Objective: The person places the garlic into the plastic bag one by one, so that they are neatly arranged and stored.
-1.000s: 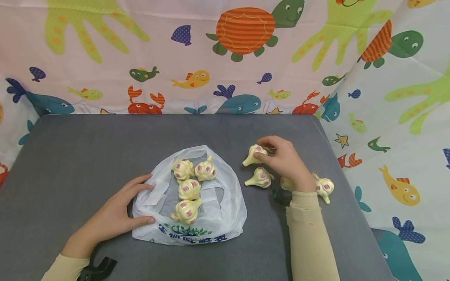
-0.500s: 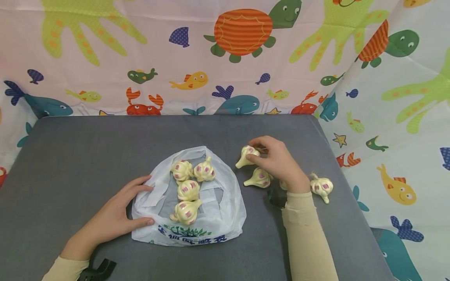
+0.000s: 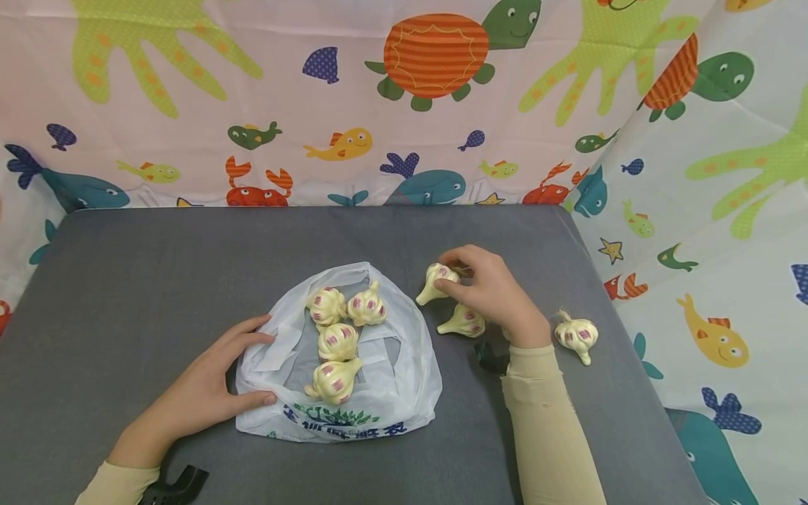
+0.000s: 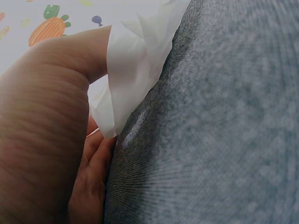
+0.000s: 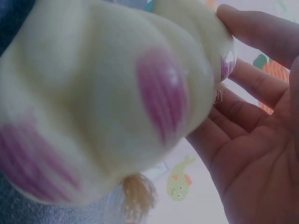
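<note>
Held bulb: the garlic (image 3: 434, 282) is at the bag's upper right edge, stem toward the bag (image 3: 410, 365); whether it clears the bench (image 3: 158, 266) or touches the bag, I cannot tell.
Right hand (image 3: 489, 287): thumb and fingers clamped on the garlic.
Left hand (image 3: 211, 382): fingers and thumb spread apart, resting on the bag's left rim.
Inside the bag: four bulbs (image 3: 337, 341).
On the bench: a near bulb (image 3: 463, 321) just beside the bag, and a far bulb (image 3: 576, 335) well to the right.
Garlic's handling: probably light and stiff, with a glossy, moulded look; smooth enough to slip a little, unlikely to bruise.
Garlic's hold: best round the fat middle; the root tuft (image 5: 219, 93) would make a poor handle.
Bag's handling: thin and limp, likely to slide or crumple if nudged; best steadied at the rim.
Right wrist view only: the root tuft clearly, and the thumb against the garlic, behind a bulb looming close.
Left wrist view only: the creased plastic from low down, hiding some fingertips.
Head view only: the bag's contents.
</note>
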`<state>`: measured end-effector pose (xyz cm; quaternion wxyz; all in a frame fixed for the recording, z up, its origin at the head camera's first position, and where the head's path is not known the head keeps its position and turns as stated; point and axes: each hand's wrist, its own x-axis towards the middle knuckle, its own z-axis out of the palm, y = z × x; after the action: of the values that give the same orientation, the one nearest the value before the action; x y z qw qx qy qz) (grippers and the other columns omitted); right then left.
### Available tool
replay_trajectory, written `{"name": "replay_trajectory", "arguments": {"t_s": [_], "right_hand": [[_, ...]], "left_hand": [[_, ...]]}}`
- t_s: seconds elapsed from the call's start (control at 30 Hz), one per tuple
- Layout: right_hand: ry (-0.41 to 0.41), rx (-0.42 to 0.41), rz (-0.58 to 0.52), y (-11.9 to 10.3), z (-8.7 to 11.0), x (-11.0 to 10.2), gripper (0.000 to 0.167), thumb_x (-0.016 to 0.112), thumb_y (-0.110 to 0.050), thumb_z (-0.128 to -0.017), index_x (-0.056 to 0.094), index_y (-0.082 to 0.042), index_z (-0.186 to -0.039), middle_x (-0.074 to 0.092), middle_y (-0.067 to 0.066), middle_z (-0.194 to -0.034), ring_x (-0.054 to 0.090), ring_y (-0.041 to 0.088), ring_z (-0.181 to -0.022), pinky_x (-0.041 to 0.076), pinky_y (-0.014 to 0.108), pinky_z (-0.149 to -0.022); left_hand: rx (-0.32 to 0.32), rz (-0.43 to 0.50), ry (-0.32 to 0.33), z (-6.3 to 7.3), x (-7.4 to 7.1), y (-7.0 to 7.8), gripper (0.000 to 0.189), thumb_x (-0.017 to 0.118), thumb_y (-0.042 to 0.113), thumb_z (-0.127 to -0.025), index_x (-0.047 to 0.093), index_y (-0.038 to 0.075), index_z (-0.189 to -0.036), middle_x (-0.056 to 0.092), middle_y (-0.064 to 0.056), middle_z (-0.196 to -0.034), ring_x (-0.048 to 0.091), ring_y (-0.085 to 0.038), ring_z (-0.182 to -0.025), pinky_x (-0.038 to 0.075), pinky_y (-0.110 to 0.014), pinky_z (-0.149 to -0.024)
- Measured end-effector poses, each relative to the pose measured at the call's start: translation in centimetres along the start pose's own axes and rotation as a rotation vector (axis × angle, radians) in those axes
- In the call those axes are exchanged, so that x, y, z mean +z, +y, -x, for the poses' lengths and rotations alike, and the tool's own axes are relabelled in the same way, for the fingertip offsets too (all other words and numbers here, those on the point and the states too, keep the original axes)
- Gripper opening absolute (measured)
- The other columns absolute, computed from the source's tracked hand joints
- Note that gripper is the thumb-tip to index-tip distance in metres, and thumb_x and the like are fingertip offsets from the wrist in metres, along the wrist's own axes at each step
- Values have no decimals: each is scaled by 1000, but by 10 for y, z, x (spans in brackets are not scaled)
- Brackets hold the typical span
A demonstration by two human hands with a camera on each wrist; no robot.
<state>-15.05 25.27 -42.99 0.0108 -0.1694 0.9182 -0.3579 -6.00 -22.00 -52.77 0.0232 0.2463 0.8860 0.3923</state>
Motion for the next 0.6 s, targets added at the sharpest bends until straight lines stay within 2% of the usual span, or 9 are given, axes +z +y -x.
{"name": "replay_trajectory", "arguments": {"t_s": [0.6], "right_hand": [[-15,-13,-5,-8,0,6,36,85,-21,-97,74,-6,-129,71,5,-123,69,23,-114,58,48,-102]], "left_hand": [[-6,-1,-6,1,1,0,80,101,42,-79,61,27,-146,41,3,-171,43,-20,-149,21,-5,-110]]}}
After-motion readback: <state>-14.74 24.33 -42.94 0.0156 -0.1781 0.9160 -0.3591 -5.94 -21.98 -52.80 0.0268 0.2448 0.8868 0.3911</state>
